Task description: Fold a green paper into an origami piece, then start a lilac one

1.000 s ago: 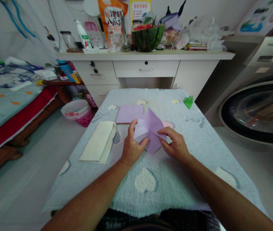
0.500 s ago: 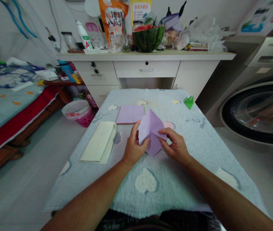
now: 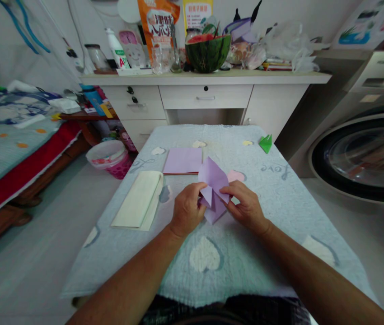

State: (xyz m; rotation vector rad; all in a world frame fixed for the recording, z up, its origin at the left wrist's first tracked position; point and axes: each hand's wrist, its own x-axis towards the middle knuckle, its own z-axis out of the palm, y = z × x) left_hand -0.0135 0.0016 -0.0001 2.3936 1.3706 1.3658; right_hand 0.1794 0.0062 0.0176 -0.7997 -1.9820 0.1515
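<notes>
Between my two hands is a partly folded sheet of purple origami paper (image 3: 214,174), its flaps standing up and a lower point angled toward me. My left hand (image 3: 188,207) pinches its left side, thumb and fingers closed on a small folded flap. On the right edge, my right hand (image 3: 245,204) grips the paper between thumb and fingertips. Just behind lies a stack of square purple paper (image 3: 183,160) with a reddish lower edge. Left of my left hand is a folded pale-green sheet (image 3: 138,200). Some inner folds are hidden by my fingers.
A heart-patterned cloth (image 3: 266,253) covers the table. A small green folded-paper piece (image 3: 265,143) sits at its far right corner. Beyond, a white desk (image 3: 208,96) carries a cut watermelon (image 3: 208,53). A pink bin (image 3: 119,168) stands left, a washing machine (image 3: 364,149) right.
My left hand has shifted from holding the paper's open left side to pinching a flap inward. The paper's left part is now folded in, while the right hand stays nearly in place.
</notes>
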